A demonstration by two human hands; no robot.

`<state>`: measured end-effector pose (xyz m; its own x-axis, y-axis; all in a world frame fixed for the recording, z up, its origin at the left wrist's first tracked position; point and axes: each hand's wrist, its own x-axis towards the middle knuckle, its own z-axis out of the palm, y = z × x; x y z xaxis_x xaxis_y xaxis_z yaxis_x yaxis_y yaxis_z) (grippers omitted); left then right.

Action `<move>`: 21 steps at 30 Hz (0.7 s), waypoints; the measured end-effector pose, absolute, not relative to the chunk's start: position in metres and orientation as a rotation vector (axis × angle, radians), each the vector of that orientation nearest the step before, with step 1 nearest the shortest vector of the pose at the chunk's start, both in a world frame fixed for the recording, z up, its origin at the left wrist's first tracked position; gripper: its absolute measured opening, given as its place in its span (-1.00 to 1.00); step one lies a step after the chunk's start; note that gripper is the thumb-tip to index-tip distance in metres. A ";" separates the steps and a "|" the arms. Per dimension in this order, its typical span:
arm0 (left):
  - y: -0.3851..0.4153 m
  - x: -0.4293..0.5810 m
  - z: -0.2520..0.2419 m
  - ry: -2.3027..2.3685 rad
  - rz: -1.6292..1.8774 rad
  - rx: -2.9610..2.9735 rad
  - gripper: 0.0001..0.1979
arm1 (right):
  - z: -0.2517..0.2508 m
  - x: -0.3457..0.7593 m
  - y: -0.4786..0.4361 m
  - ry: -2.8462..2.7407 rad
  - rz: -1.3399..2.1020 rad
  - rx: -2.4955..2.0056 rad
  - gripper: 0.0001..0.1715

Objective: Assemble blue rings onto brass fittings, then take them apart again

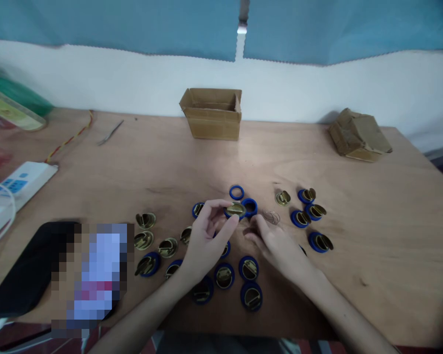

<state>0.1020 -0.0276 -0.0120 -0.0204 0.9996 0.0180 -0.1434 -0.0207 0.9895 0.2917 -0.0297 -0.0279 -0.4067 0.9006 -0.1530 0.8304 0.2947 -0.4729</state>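
My left hand (206, 236) pinches a brass disc in a blue ring (235, 210) between thumb and fingers, held just above the wooden table (133, 167). My right hand (275, 243) rests low on the table to the right of it, fingers curled down near a thin wire ring (271, 217); whether it grips anything is hidden. An empty blue ring (237, 192) and a second one (250, 206) lie just beyond the held disc. Several brass discs, some with blue rings, are scattered around both hands.
An open cardboard box (212, 113) stands at the back centre, a crumpled brown packet (359, 135) at the back right. A power strip (20, 182) and cable lie at the left. A dark phone (40, 270) sits at the front left. Tweezers (110, 132) lie at the back left.
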 end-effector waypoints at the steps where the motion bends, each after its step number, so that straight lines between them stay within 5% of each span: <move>1: -0.028 0.102 -0.012 1.099 1.298 1.108 -0.84 | -0.028 0.292 -0.029 -2.392 0.743 -1.631 -0.91; 21: -0.030 0.104 -0.011 1.100 1.321 1.121 -0.83 | -0.033 0.296 -0.029 -2.365 0.725 -1.688 -0.82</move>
<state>0.1035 -0.0296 -0.0115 -0.0262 0.9989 0.0390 -0.1422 -0.0424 0.9889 0.2957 -0.0287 -0.0332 -0.3571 0.9210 -0.1555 0.8501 0.2515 -0.4628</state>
